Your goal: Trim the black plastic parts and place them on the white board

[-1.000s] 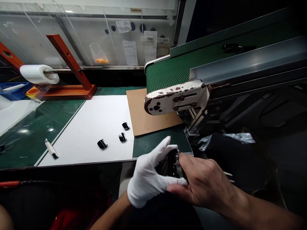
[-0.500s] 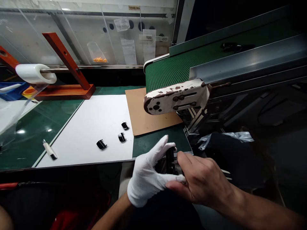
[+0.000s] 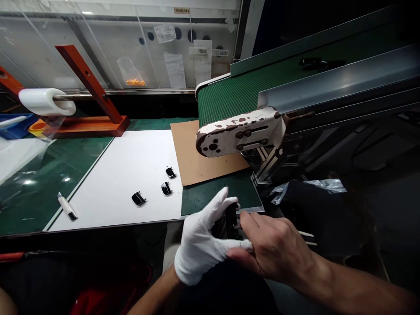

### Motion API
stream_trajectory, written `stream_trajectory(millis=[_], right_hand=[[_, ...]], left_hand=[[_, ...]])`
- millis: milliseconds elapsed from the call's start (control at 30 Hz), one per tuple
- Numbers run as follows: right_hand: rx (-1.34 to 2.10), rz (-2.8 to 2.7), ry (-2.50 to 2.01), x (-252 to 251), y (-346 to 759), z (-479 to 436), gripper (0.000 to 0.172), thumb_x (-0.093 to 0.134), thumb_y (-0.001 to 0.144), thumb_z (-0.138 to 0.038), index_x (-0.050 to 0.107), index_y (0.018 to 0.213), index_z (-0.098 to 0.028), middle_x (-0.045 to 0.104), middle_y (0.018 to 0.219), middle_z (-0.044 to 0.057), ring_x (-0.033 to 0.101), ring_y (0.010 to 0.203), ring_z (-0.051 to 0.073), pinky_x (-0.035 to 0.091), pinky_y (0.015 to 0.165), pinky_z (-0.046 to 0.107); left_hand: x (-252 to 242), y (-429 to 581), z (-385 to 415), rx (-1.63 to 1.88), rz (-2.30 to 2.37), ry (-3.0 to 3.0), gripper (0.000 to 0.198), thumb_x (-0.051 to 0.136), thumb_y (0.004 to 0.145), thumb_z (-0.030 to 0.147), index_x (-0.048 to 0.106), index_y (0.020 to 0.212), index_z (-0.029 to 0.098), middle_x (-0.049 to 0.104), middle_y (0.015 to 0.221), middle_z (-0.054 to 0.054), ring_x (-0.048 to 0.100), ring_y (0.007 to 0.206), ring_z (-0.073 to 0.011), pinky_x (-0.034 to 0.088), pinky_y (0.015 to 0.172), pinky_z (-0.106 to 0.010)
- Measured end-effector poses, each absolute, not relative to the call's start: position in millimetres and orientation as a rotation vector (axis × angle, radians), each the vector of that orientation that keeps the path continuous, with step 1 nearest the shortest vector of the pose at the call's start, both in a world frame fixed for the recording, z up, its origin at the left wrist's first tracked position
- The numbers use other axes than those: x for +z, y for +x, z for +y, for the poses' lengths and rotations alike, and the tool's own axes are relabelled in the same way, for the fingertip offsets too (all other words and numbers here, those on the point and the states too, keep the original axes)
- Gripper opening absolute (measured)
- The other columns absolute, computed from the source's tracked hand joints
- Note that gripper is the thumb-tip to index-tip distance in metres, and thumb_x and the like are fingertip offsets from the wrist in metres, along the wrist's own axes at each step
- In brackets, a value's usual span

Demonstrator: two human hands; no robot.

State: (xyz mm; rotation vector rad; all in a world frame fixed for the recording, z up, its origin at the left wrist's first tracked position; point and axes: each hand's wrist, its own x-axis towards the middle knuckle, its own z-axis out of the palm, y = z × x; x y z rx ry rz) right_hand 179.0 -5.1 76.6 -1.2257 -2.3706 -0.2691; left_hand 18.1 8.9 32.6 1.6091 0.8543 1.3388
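1. Head camera, step in hand: I'm reading this as close two-handed handling of one black part (image 3: 231,222). The left hand (image 3: 201,238) is steadying it while the right hand (image 3: 278,240) is bearing on its near side. Whether that's pressing, fitting or wiping, I'm not able to tell.
2. Fingers: the gloved left ones are gripping the part, spread above and below it. The bare right ones are curling against its right side, thumb sitting just by the gloved thumb. Whether they're pinching anything, I can't tell; the tips are hidden.
3. Next move, my judgement: it's calling for a firm left hold and fine right fingertip control, no twisting.
4. Where: the part is sitting between both hands, off the front edge of the table (image 3: 216,199), above the lap.
5. Look: it's showing black and long, standing near upright in view, with an uneven right edge and some pale bits beside it. Fingers are covering the rest.
6. Around: three small black pieces (image 3: 138,198) are lying apart on the white sheet (image 3: 131,162), glossy, with little prongs showing. The conveyor belt (image 3: 226,101) is overhanging the cardboard (image 3: 187,153).
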Motion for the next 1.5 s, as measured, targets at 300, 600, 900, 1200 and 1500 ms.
stream_trajectory(millis=[300, 600, 900, 1200, 1500], right_hand=[[0.829, -1.745, -1.161, 63, 189, -10, 0.058, 0.029, 0.089, -0.072, 0.050, 0.078, -0.020, 0.038, 0.058, -0.006, 0.034, 0.047, 0.009, 0.027, 0.044, 0.024], [1.553, -0.727, -1.169, -19, 169, -44, 0.042, 0.060, 0.083, -0.060, 0.059, 0.093, -0.019, 0.028, 0.054, -0.011, 0.015, 0.042, 0.004, 0.013, 0.037, 0.016], [0.717, -1.317, -1.325, -7, 176, -47, 0.015, 0.074, 0.079, -0.027, 0.068, 0.093, -0.027, 0.058, 0.076, -0.003, 0.051, 0.061, 0.010, 0.042, 0.053, 0.019], [0.829, -1.155, -1.508, -15, 181, -43, 0.014, 0.073, 0.078, -0.033, 0.067, 0.072, -0.022, 0.058, 0.068, -0.002, 0.048, 0.059, 0.012, 0.038, 0.054, 0.024], [1.154, -0.567, -1.488, -75, 190, -44, 0.038, 0.078, 0.070, -0.047, 0.055, 0.083, -0.021, 0.043, 0.056, -0.010, 0.026, 0.037, 0.004, 0.021, 0.033, 0.017]], left_hand=[[38, 18, 9, 1.347, 0.899, 1.913, 0.098, 0.082, 0.071, 0.038, 0.024, 0.150, 0.032, 0.063, 0.130, -0.006, 0.065, 0.111, -0.0216, 0.052, 0.100, -0.030], [33, 11, 21, 1.110, 1.133, 2.194, 0.105, 0.083, 0.069, 0.033, 0.017, 0.151, 0.029, 0.065, 0.126, -0.008, 0.068, 0.105, -0.0229, 0.057, 0.092, -0.033], [26, 17, 20, 0.732, 1.258, 2.333, 0.110, 0.084, 0.068, 0.036, 0.011, 0.149, 0.025, 0.069, 0.116, -0.012, 0.071, 0.096, -0.0283, 0.060, 0.079, -0.036], [16, 24, 18, 0.676, 1.241, 2.423, 0.107, 0.082, 0.070, 0.028, 0.010, 0.148, 0.019, 0.067, 0.117, -0.014, 0.069, 0.101, -0.0262, 0.058, 0.085, -0.036], [-27, -63, 49, 0.462, 1.792, 2.200, 0.082, 0.073, 0.078, 0.024, 0.028, 0.146, 0.014, 0.057, 0.134, -0.016, 0.058, 0.121, -0.0260, 0.047, 0.102, -0.036]])
